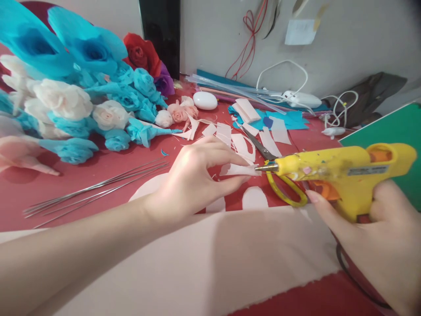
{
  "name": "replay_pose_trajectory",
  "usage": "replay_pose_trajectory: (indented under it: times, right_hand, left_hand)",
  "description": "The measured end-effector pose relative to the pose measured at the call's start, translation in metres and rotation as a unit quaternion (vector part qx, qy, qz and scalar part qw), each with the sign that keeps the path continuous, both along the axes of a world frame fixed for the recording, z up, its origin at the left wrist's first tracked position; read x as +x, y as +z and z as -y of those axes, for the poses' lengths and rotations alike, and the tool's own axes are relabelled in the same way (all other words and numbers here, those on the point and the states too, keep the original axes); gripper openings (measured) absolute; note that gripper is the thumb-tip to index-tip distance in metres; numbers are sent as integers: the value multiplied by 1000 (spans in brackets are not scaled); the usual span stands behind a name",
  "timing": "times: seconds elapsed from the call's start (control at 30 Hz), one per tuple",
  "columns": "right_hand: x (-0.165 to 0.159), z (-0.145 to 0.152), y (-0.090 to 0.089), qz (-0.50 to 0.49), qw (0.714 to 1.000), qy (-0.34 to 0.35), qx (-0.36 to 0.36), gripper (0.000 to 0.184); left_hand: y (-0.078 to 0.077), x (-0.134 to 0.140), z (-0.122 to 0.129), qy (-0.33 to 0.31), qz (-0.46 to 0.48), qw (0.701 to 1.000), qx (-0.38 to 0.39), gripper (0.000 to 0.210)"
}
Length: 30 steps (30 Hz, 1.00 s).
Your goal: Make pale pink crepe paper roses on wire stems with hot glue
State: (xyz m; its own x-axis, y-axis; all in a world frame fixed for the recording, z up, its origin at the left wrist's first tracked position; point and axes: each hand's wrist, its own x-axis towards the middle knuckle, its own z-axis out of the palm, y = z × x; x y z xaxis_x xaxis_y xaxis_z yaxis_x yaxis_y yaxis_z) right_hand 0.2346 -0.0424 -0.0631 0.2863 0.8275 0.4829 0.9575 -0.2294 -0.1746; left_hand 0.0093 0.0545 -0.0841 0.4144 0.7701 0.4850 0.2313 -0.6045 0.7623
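In my right hand (pixel 378 228) is a yellow hot glue gun (pixel 332 164), held sideways with its metal nozzle pointing left. My left hand (pixel 200 175) pinches a small pale pink crepe paper piece (pixel 238 170) between thumb and fingers. The nozzle tip meets the right end of that piece, or hovers just over it; I cannot tell which. Just beneath the gun lie scissors with yellow handles (pixel 289 193), their blades pointing away from me. A rounded paper petal (pixel 255 198) rests below the pinched piece.
A large pink crepe sheet (pixel 184 267) covers the near red table. Thin metal wires (pixel 98 188) lie at left, below a heap of blue, white and red paper flowers (pixel 125 96). Paper scraps (pixel 250 145), glue sticks (pixel 237 90) and a white power strip (pixel 301 100) lie farther back.
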Motion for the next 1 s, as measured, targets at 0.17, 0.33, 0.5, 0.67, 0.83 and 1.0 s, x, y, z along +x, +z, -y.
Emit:
replay_pose_trajectory:
  times: [0.17, 0.33, 0.5, 0.67, 0.83, 1.0]
  right_hand:
    - [0, 2, -1, 17, 1000, 5, 6, 38]
    - [2, 1, -3, 25, 999, 18, 11, 39]
    - [6, 2, -5, 69, 997, 22, 13, 37]
    - [9, 2, -4, 75, 997, 29, 15, 34]
    - [10, 3, -4, 84, 996, 39, 17, 34]
    - [9, 3, -5, 83, 995, 46, 18, 35]
  left_hand:
    - [0, 0, 0, 0, -1, 1000, -2, 15]
    - [-1, -1, 0, -2, 1, 1000, -1, 15]
    - [0, -1, 0, -2, -6, 1000, -8, 14]
    - [0, -1, 2, 2, -10, 1000, -14, 15]
    - [2, 0, 2, -1, -16, 1000, -21, 13]
    - [3, 0, 2, 1, -15, 999, -31, 10]
